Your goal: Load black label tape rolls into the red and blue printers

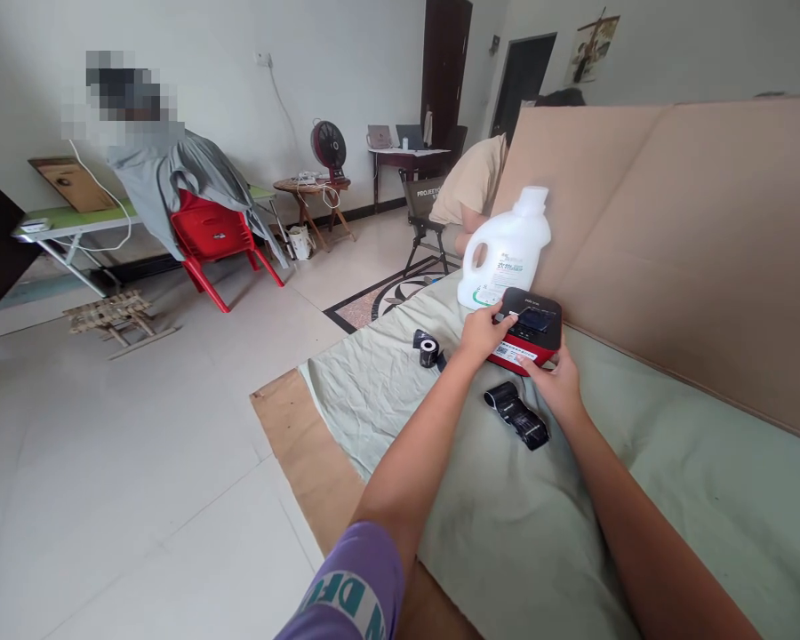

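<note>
A red and black box-shaped device (539, 322) with a dark panel on top is held between my two hands on the green cloth. My left hand (485, 334) grips its left side, with the thumb over the top edge. At the lower right corner, my right hand (560, 380) wraps round the device, thumb on the red front with its white label. Just behind stands a white jug (507, 253) with a handle and cap. A small black roll (428, 352) with a white core lies to the left. Nearer me is a curled black strip (516, 415).
A tall cardboard panel (680, 240) borders the cloth (646, 427) on the right. Beyond are a person in grey on a red chair (213, 233), another person bent over (473, 182), a fan (329, 147) on a round table, and a wooden frame (116, 318) on the floor.
</note>
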A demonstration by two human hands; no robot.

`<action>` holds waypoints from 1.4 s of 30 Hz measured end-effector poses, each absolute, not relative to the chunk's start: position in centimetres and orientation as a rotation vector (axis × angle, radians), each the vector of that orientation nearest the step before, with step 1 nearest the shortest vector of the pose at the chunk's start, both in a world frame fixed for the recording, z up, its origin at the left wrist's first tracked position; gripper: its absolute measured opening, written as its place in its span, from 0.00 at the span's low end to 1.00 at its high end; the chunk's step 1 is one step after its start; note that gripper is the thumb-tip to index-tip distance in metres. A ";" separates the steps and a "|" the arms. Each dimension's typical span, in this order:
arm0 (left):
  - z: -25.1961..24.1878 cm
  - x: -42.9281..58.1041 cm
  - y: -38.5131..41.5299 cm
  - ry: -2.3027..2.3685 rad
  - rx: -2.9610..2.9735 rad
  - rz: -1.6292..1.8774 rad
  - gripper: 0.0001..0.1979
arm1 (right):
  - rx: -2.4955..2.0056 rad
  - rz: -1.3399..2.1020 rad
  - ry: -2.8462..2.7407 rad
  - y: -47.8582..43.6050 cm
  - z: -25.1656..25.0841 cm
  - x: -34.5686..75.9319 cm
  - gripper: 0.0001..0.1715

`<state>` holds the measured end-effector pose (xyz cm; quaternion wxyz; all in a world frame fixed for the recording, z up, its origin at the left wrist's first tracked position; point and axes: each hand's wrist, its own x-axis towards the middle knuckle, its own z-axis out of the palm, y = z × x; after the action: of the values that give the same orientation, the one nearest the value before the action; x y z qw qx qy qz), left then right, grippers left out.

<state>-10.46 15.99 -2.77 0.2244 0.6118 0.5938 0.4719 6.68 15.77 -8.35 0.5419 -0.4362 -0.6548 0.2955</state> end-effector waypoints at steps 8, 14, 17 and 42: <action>-3.5 -10.9 16.1 1.550 1.644 1.409 0.24 | -1.091 0.598 -1.545 15.8 -9.2 6.7 0.52; -1.0 -16.4 12.0 1.743 1.742 1.433 0.13 | -1.137 0.735 -1.482 14.4 -9.2 7.1 0.46; -2.3 -20.0 8.8 1.989 1.644 1.440 0.16 | -1.166 0.742 -1.432 14.4 -9.4 7.4 0.48; -6.5 -19.5 4.4 1.725 1.669 1.653 0.14 | -1.278 1.006 -1.546 1.1 -11.3 16.3 0.34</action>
<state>-19.50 4.39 -6.52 0.1135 0.5692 0.5880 0.5634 16.26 1.08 -11.33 0.4339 -0.5132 -0.6206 0.4041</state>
